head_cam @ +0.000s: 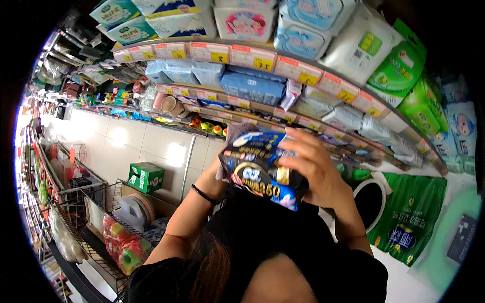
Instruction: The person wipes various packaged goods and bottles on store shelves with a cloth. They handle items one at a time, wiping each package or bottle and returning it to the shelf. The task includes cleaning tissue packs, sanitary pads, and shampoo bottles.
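Observation:
A dark blue and black plastic packet of what look like sanitary pads [261, 170] is held up in front of my chest, tilted, between both hands. My right hand [308, 163] grips its right side, fingers spread over the top and front. On the packet's left side is my left hand [223, 166], mostly hidden behind the packet and a greyish-purple cloth [240, 133]. The cloth lies against the packet's upper left edge. A black band circles my left wrist. Behind the packet stand shelves [261, 49] of wrapped tissue and pad packs.
Price tags line the shelf edges. A green cardboard box [146, 178] sits on the tiled floor to the left. Nearer are wire baskets [94, 227] with bagged goods. Green packaging [413, 212] lies to the right beside a round white-rimmed object [369, 204].

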